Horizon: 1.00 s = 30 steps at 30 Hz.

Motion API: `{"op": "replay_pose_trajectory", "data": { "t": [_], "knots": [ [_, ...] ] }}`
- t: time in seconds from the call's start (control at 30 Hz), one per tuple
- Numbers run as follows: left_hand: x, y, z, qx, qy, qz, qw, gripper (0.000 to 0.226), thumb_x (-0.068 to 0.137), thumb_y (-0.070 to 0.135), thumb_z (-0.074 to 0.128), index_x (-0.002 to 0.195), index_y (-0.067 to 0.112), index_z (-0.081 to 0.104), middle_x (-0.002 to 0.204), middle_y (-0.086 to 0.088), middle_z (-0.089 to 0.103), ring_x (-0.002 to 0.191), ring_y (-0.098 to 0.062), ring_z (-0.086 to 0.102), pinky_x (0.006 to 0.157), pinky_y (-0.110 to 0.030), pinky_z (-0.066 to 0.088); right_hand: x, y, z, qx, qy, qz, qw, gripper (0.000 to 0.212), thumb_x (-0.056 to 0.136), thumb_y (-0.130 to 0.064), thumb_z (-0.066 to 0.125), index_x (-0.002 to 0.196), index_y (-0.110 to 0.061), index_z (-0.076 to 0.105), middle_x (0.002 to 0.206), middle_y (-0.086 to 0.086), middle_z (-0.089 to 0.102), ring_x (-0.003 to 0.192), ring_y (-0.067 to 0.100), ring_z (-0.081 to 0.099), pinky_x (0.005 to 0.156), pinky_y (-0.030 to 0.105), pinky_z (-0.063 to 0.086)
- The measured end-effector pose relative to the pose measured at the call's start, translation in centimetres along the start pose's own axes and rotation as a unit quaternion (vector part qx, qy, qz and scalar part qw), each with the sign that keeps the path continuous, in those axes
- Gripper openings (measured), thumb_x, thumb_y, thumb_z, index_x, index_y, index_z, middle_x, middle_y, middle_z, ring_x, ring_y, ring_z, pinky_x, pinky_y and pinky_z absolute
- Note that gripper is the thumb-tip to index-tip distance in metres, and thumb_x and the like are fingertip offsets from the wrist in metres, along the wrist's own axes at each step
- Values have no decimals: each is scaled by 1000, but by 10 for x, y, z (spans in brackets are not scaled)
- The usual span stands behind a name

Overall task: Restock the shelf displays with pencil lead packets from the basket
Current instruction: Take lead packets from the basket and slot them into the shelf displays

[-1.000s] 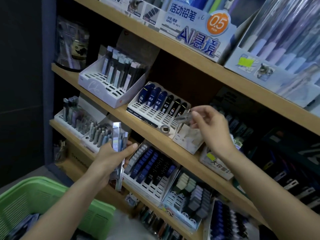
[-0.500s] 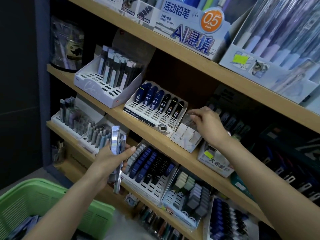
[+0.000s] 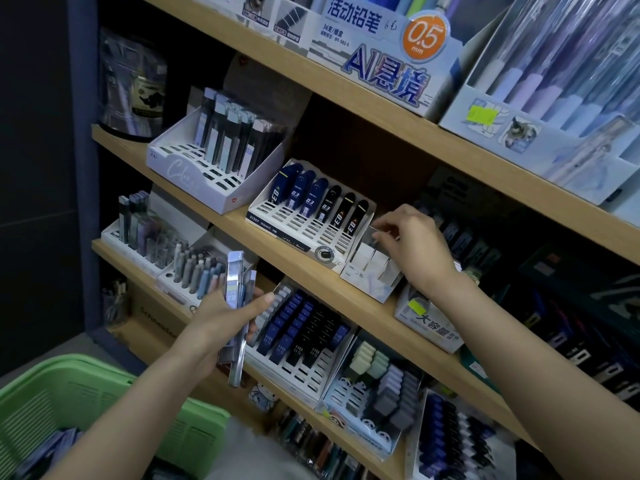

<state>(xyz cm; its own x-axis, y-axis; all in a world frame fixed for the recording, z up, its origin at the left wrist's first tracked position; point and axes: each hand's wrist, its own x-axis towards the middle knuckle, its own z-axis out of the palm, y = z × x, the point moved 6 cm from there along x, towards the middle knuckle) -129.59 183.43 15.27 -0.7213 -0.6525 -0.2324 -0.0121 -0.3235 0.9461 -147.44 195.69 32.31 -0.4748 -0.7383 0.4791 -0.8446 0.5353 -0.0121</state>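
Note:
My left hand (image 3: 221, 320) grips a stack of long clear pencil lead packets (image 3: 234, 289), held upright in front of the lower shelf. My right hand (image 3: 415, 247) reaches over a small white display box (image 3: 367, 282) on the middle shelf. Its fingertips pinch a clear packet (image 3: 379, 235) that stands in the box's back row. The green basket (image 3: 104, 393) sits at the bottom left, with more packets (image 3: 52, 448) inside it.
A white tray of blue and black lead cases (image 3: 311, 216) stands just left of the small box, and a taller white tray of grey packets (image 3: 214, 157) further left. Below are more slotted displays (image 3: 304, 334). Pen boxes (image 3: 381, 57) fill the top shelf.
My right hand brought its clear packet down from in front of the shelf into the small white box. My left hand kept its stack nearly still.

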Motion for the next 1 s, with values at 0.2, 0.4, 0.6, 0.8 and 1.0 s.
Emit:
{"op": "replay_pose_trajectory", "data": {
  "t": [0.2, 0.4, 0.6, 0.8, 1.0],
  "knots": [
    [-1, -1, 1, -15, -22, -4, 1000, 32, 88, 35, 60, 98, 5, 56, 59, -4, 55, 48, -14, 52, 45, -22, 47, -16, -36, -6, 21, 30, -26, 999, 28, 97, -16, 50, 124, -15, 57, 116, -1, 53, 98, 12, 54, 78, 29, 47],
    [-8, 4, 3, -125, -27, -4, 992, 27, 93, 32, 52, 101, 9, 63, 69, -1, 71, 58, -9, 68, 50, -18, 53, -59, -101, 42, 219, -154, -40, 963, 24, 96, -22, 53, 119, -19, 58, 102, -15, 54, 81, -9, 51, 73, 4, 43],
    [-8, 11, -3, -206, -18, 31, 978, 24, 95, 30, 50, 110, 17, 64, 106, -3, 73, 87, -14, 71, 58, -25, 57, -84, -132, 88, 377, -261, 43, 888, 20, 90, -19, 64, 107, -15, 52, 88, -15, 54, 72, -5, 54, 66, 3, 44],
    [-9, 13, -10, -230, 7, 35, 973, 19, 97, 21, 51, 108, 13, 64, 96, -5, 74, 79, -16, 73, 55, -23, 56, -79, -130, 98, 423, -259, 99, 863, 26, 84, -15, 71, 106, -8, 59, 79, -13, 54, 70, -2, 52, 67, 9, 46],
    [-11, 14, -13, -200, 13, 53, 978, 15, 95, 13, 53, 104, 7, 64, 92, -8, 75, 80, -18, 73, 56, -20, 55, -82, -117, 98, 443, -243, 123, 854, 13, 94, -14, 58, 106, -13, 54, 89, 3, 61, 65, 6, 61, 64, 20, 54]
  ]
}}
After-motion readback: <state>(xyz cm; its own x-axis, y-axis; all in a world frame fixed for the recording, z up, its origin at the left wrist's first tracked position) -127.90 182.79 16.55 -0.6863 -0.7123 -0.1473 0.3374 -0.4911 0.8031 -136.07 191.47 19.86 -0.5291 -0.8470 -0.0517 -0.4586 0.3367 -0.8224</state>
